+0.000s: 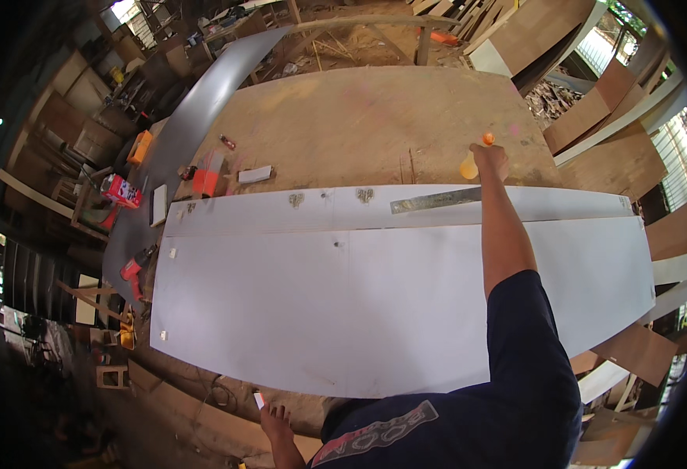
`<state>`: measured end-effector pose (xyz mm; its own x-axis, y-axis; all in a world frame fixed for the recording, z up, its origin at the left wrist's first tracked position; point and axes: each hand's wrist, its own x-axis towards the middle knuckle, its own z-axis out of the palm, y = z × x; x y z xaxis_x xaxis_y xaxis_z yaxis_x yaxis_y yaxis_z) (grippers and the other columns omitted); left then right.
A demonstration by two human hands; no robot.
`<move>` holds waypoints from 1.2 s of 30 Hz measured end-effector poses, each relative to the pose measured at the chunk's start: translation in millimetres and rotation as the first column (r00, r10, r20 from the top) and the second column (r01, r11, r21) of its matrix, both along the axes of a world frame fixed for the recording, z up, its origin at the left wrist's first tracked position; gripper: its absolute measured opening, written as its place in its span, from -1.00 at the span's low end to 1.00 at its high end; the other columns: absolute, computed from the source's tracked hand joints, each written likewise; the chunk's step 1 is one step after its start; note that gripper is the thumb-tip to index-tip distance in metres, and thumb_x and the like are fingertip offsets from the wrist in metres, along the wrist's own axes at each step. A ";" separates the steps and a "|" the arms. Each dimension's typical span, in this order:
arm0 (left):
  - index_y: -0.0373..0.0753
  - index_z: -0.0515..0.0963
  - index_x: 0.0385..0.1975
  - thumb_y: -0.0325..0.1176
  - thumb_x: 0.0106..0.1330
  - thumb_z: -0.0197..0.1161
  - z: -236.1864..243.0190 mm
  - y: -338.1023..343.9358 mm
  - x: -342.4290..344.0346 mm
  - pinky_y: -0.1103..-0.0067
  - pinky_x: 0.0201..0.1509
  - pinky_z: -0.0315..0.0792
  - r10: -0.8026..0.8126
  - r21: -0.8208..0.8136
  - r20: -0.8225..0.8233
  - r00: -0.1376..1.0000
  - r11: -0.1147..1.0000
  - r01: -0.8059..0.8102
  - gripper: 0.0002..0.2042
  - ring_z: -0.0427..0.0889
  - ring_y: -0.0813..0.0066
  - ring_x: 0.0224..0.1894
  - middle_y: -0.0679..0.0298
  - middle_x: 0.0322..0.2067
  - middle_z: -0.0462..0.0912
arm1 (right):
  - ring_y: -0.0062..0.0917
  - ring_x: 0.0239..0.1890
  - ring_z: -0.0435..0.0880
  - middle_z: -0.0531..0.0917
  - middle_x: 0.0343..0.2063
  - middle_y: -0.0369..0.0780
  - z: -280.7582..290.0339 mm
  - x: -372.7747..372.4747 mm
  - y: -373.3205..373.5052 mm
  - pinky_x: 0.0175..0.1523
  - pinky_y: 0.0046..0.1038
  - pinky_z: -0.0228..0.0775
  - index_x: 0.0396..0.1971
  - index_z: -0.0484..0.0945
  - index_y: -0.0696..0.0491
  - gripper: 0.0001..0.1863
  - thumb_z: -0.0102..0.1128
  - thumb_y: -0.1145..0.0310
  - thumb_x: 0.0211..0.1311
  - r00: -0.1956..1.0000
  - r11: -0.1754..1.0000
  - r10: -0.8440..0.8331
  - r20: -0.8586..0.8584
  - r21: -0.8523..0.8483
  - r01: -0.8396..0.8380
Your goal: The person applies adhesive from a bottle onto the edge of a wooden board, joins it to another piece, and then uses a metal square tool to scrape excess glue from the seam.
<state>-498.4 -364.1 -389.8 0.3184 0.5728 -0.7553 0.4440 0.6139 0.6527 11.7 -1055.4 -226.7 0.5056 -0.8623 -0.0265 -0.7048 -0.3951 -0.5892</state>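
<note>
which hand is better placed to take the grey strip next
Probably the right hand: it is close to the grey strip, though holding a yellowish object; the left hand is much farther.

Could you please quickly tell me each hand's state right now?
Left hand: holding a small white item at the fingertips.
Right hand: closed on what looks like a yellow bottle.

A yellow bottle (468, 167) with an orange end is in the right grip (493, 160), by the far edge of the white board (414, 305). A small white and orange thing (260, 400) is in the left grip (278, 422).
</note>
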 end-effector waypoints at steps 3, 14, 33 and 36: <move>-0.26 0.13 0.51 0.04 0.42 0.24 -0.7 -5.5 -0.3 0.06 0.38 0.29 0.001 0.028 0.004 1.000 1.000 -0.001 -0.22 0.39 -0.03 0.38 0.08 0.42 0.23 | -0.20 0.06 0.76 0.78 -0.03 -0.05 -14.4 7.8 -22.3 0.14 -0.19 0.61 -0.07 0.77 0.09 -0.37 0.52 -0.08 -0.06 0.999 0.998 -0.052 -0.011 0.029 0.052; -0.25 0.41 0.20 -0.09 0.38 0.27 16.0 -10.9 -3.6 0.27 0.14 0.40 -0.030 0.204 -0.068 0.997 0.978 0.043 -0.50 0.53 0.28 0.03 0.15 0.06 0.48 | -0.16 0.08 0.75 0.78 -0.02 -0.05 -48.8 0.1 -25.9 0.16 -0.19 0.59 -0.03 0.75 0.11 -0.14 0.54 -0.34 -0.16 0.998 0.992 -0.021 -0.055 0.123 0.027; -0.29 0.66 -0.09 -0.35 0.27 0.51 116.4 -199.1 91.0 0.43 0.02 0.56 -0.932 0.834 -0.013 0.361 0.189 0.518 -0.72 0.74 0.29 -0.09 0.13 -0.15 0.77 | -0.39 -0.54 0.44 0.45 -0.61 -0.21 -43.9 -209.1 258.5 -0.34 -0.29 0.41 -0.20 0.55 0.20 -0.32 0.03 -0.27 0.49 0.775 -0.180 -0.614 0.151 0.929 -0.324; -0.25 0.54 0.23 -0.32 0.27 0.54 122.7 -203.5 81.4 0.42 0.12 0.55 -0.928 0.778 0.168 0.332 0.331 0.534 -0.47 0.73 0.29 0.04 0.09 0.10 0.70 | -0.35 -0.45 0.46 0.48 -0.51 -0.17 -34.4 -258.9 311.1 -0.24 -0.23 0.45 -0.17 0.52 0.20 -0.29 -0.09 -0.30 0.54 0.838 -0.284 -0.530 0.127 0.905 -0.317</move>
